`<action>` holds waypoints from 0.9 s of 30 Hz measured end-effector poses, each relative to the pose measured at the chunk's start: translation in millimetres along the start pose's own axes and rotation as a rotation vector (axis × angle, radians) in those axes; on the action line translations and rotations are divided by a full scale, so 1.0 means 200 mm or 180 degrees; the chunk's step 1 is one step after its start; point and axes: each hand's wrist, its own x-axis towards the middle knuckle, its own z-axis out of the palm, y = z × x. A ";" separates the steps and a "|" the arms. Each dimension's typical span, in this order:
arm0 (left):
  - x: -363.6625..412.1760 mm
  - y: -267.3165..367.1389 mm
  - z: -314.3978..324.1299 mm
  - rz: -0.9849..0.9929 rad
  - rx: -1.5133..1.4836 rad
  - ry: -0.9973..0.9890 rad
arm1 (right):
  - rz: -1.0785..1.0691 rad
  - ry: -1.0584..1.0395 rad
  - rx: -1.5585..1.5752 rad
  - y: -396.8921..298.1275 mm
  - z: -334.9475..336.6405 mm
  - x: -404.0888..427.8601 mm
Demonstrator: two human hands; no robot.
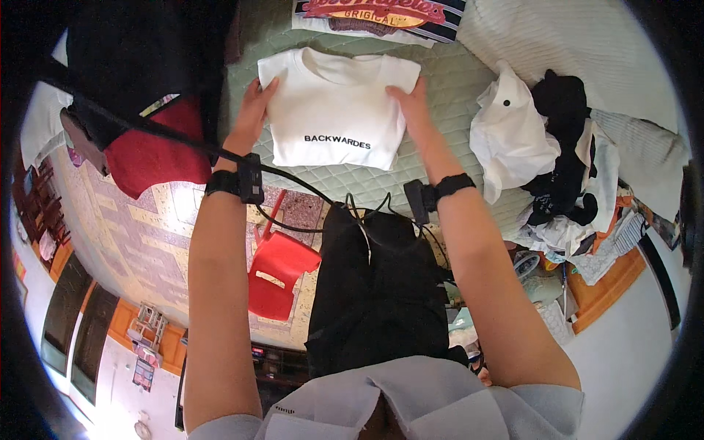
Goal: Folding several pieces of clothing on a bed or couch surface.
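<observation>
A folded white T-shirt (pixel 341 104) with a line of black lettering lies before me on a pale green quilted bedcover (pixel 440 115), its collar pointing away. My left hand (pixel 255 110) grips its left side near the upper corner, fingers tucked under the fabric and thumb on top. Across from it, my right hand (pixel 412 107) holds the right side the same way, its thumb resting on the cloth. Whether the shirt is lifted off the cover, I cannot tell. Beyond the collar sits another folded garment (pixel 379 19) with a colourful print, cut off by the view's top edge.
At right are a crumpled white garment (pixel 511 126), a black garment (pixel 561 104) and a heap of mixed clothes (pixel 577 236). Dark red cloth (pixel 165 148) hangs at left. Below stands a red plastic chair (pixel 280 275). A black cable (pixel 297 184) crosses between my wrists.
</observation>
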 end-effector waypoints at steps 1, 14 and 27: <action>0.01 -0.01 -0.01 -0.0007 -0.0003 0.0015 | 0.0046 -0.0240 0.0374 -0.01 -0.01 0.03; -0.34 -0.50 -0.09 0.0719 0.1675 0.1053 | 0.0193 -0.0346 0.0243 0.25 -0.14 -0.44; -0.48 -0.57 0.01 0.0507 0.2757 0.1770 | -0.0272 0.0800 -0.2404 0.45 -0.15 -0.59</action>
